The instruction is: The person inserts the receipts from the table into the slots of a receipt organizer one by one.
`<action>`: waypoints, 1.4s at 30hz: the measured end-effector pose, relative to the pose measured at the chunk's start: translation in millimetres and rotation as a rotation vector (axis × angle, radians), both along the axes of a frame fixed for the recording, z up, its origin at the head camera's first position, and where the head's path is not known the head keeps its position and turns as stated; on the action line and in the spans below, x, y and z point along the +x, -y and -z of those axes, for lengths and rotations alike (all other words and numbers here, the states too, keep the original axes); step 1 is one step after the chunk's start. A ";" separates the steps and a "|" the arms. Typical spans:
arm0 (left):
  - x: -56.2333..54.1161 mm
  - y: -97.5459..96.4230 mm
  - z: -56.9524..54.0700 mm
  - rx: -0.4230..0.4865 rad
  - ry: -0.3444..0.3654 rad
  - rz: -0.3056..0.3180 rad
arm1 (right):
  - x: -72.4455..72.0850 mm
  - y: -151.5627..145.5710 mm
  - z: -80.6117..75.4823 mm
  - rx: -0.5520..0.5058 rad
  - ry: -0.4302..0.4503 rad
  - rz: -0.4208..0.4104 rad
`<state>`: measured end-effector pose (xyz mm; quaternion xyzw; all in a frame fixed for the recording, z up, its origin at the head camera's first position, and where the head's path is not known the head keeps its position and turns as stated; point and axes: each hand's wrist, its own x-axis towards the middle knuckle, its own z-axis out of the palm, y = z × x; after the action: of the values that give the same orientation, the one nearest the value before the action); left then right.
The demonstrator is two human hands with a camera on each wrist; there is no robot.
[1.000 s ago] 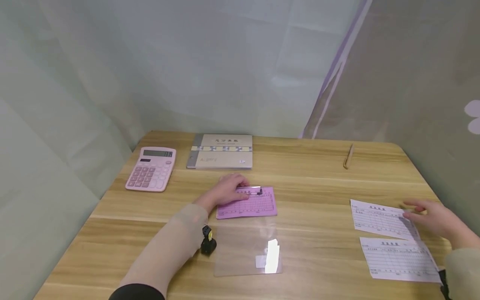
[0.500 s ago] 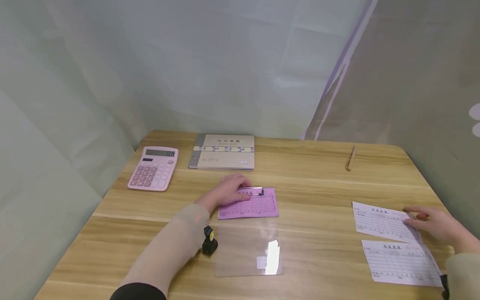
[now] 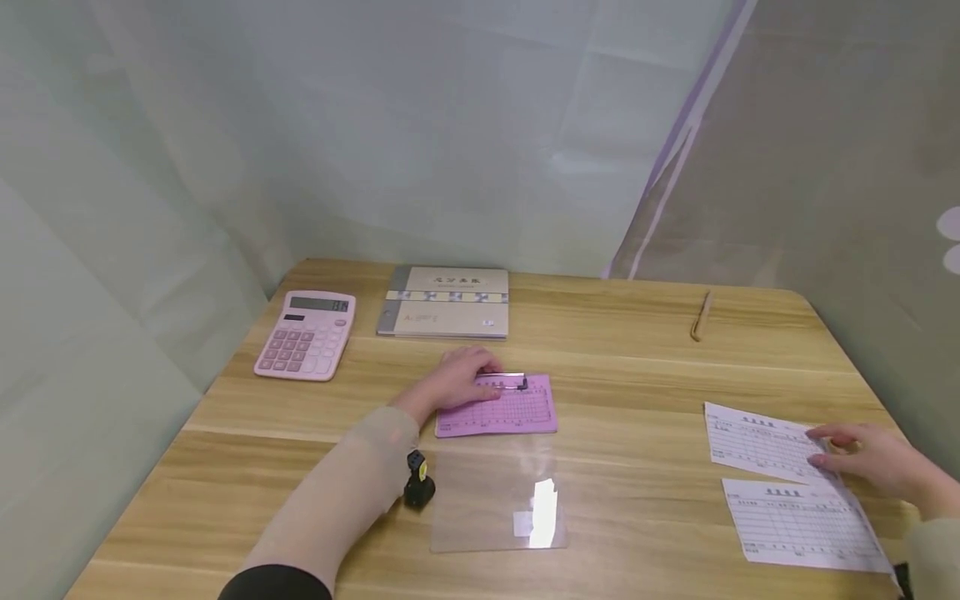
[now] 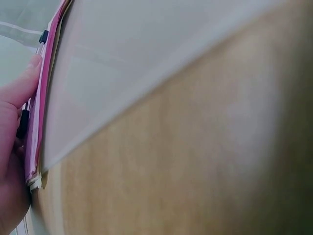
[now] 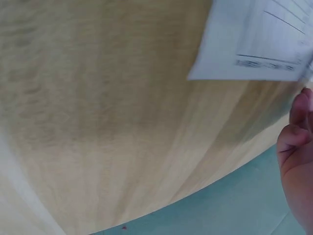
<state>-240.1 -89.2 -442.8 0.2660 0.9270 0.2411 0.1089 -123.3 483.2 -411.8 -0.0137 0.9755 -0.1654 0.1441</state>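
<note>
At mid-table my left hand (image 3: pixel 459 379) holds the clip end of a clear clipboard (image 3: pixel 487 508), its thumb lying on a pink form pad (image 3: pixel 517 410) under the wire clip (image 3: pixel 510 382). The left wrist view shows the thumb (image 4: pixel 30 78) along the pad's face; fingers beyond it are partly hidden. To the right, my right hand (image 3: pixel 873 458) touches the right end of the upper white printed slip (image 3: pixel 765 442), thumb and forefinger apart. Just below lies another white printed slip (image 3: pixel 806 525). In the right wrist view, part of a slip (image 5: pixel 259 44) shows beside the bent fingers.
A pink calculator (image 3: pixel 306 335) lies at the back left. Beside it is a beige ledger book (image 3: pixel 450 302) with a patterned band. A thin brown, pen-like object (image 3: pixel 701 317) lies near the back right. Curtains hang behind the wooden table (image 3: pixel 630 500).
My right hand has slid a little toward the near side along the upper slip's right end. The left hand stays on the clipboard. The whole view shifts slightly.
</note>
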 end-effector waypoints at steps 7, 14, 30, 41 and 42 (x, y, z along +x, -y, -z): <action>-0.1 1.2 0.8 0.006 -0.015 0.007 | -3.9 9.7 2.7 0.015 -0.025 -0.047; -0.6 0.9 1.6 0.007 -0.028 0.020 | -9.4 20.5 0.7 0.001 -0.009 -0.065; -1.4 0.8 5.8 0.013 -0.032 0.016 | -17.7 32.2 -2.0 0.006 0.043 -0.031; -1.6 1.4 5.8 0.028 -0.028 0.014 | -20.9 43.9 -4.9 -0.032 0.078 -0.003; -1.7 1.6 5.8 0.027 -0.030 0.012 | -22.0 45.0 -5.1 -0.036 0.081 0.000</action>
<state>-241.8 -90.8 -448.7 0.2766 0.9235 0.2490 0.0926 -145.3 438.2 -406.7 -0.0099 0.9658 -0.1835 0.1831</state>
